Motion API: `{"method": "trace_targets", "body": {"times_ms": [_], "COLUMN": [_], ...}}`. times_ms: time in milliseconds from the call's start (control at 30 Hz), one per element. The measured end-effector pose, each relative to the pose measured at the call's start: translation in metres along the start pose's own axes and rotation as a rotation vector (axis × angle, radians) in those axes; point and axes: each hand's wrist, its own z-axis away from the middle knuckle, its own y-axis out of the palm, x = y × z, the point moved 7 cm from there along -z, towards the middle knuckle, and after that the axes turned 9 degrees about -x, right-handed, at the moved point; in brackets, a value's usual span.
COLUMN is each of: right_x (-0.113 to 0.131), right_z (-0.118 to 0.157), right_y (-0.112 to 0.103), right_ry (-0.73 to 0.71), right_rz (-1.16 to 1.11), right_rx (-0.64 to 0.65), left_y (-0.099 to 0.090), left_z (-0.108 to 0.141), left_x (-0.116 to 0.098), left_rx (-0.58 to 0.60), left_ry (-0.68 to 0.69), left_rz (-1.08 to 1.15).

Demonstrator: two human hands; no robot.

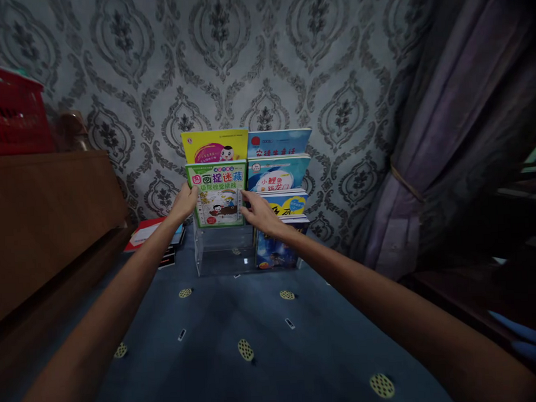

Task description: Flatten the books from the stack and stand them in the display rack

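Note:
Both my hands are at a green picture book [218, 194] standing in the left column of a clear tiered book rack [224, 262]. My left hand [186, 201] grips its left edge, fingers out of sight behind the cover. At the right edge my right hand [260, 212] pinches the book between thumb and fingers. Directly behind stands a yellow book [214, 143]. In the right column are a blue book [281, 142], a teal book [278, 172], a yellow-and-blue book [297, 204] and a dark blue book [277, 251], stepped downward toward me.
To the rack's left lies a pile of books with a red one [147, 230] on top. A wooden cabinet [51, 216] carries a red basket [15, 111]. Dark blue patterned cloth [212, 357] covers the surface. A tied purple curtain [429, 129] hangs right, beside a patterned wall [262, 59].

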Motion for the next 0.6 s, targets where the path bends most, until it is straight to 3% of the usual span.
{"method": "trace_targets", "body": {"times_ms": [600], "right_x": [0.0068], "right_z": [0.0091], "right_y": [-0.0029], "right_ry": [-0.013], "right_rz": [-0.001], "right_rx": [-0.002], "left_y": [-0.0027], "left_z": [0.0059], "left_x": [0.0049], "left_rx": [0.076], "left_ry": [0.021], "left_rz": [0.057]}}
